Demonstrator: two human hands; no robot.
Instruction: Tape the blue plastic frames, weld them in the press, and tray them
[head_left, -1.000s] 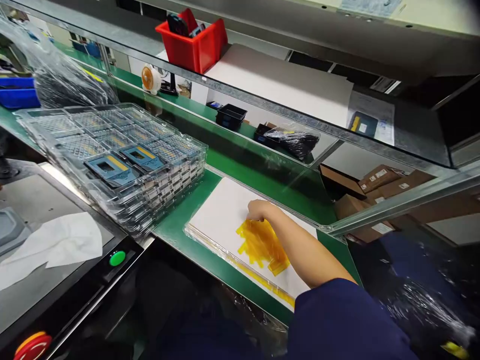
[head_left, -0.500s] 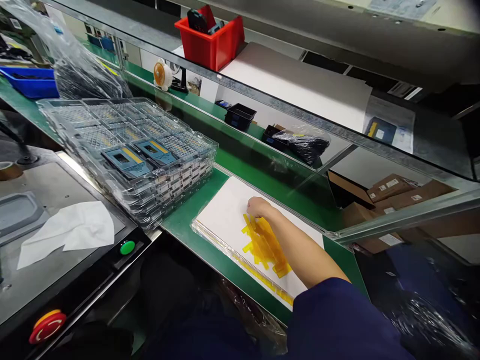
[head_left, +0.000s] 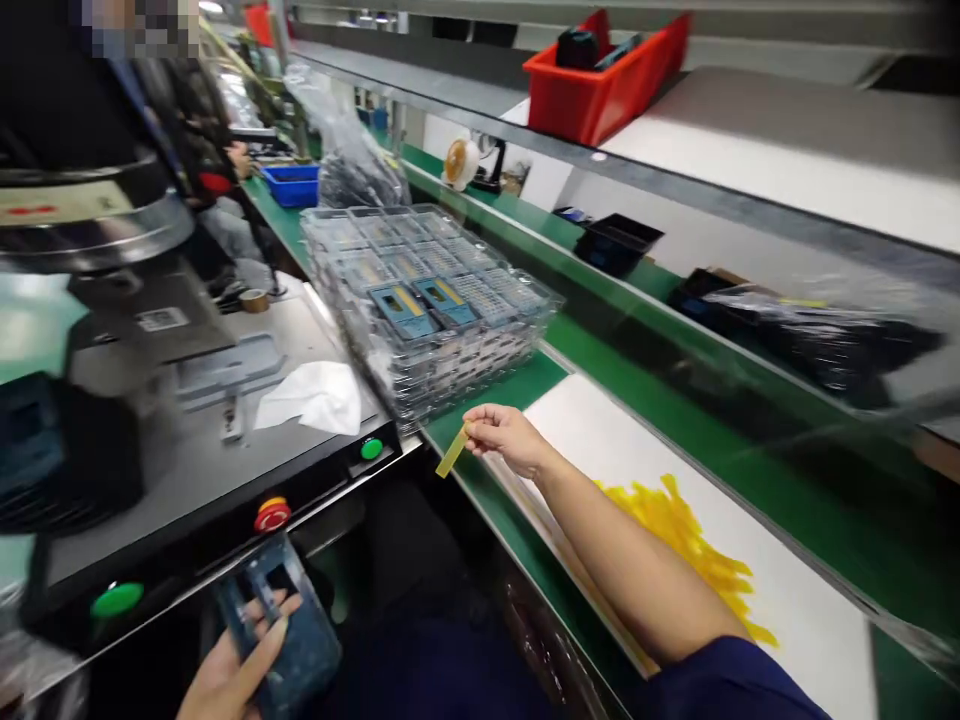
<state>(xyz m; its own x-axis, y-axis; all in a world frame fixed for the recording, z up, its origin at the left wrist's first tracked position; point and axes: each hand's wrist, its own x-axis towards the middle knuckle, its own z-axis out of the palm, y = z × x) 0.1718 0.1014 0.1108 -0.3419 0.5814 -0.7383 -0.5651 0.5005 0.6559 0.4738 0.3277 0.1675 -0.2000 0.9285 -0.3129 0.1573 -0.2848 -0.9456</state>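
Observation:
My right hand (head_left: 504, 438) pinches one end of a yellow strip (head_left: 452, 452), which hangs down to the left over the green bench edge. Low at the left, my left hand (head_left: 244, 665) grips a dark blue-grey plastic part (head_left: 304, 640) that has an opening near its top. A pile of yellow strips (head_left: 690, 545) lies on a white sheet (head_left: 810, 620), partly behind my right forearm. Beyond my right hand stands a stack of clear trays (head_left: 442, 370), with two blue parts (head_left: 409, 312) bearing yellow strips on top.
A machine (head_left: 161, 310) with green buttons (head_left: 371, 448) and a red stop button (head_left: 272, 514) stands at the left, a white cloth (head_left: 315, 398) on its plate. A red bin (head_left: 592, 100) sits on the upper shelf. Part of another person's hand (head_left: 240, 160) shows at the far left.
The view has swung left. My right hand has left the yellow pile and now holds one strip out to its left. My left hand has come into view with the blue-grey part.

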